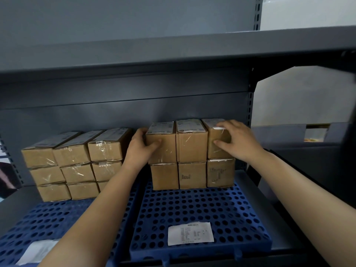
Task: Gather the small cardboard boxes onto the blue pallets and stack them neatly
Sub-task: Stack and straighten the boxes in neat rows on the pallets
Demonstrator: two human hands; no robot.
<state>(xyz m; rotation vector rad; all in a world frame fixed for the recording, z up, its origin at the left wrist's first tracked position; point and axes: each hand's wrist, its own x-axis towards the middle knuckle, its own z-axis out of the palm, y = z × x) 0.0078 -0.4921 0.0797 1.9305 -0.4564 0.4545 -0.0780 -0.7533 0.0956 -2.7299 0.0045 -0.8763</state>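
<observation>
Both hands clamp ends of top box row.
Left hand [141,149] grips left box [161,143], right hand [236,140] grips right box [216,139]; bare blue pallet [200,212] nearer than hands, gap beside left stack [77,162].

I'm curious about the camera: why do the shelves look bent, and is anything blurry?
Head view: the wide lens bows the grey shelf; the picture's edges are soft; glare streaks the tape on the boxes; the shelf back is dim and shadowed.
</observation>
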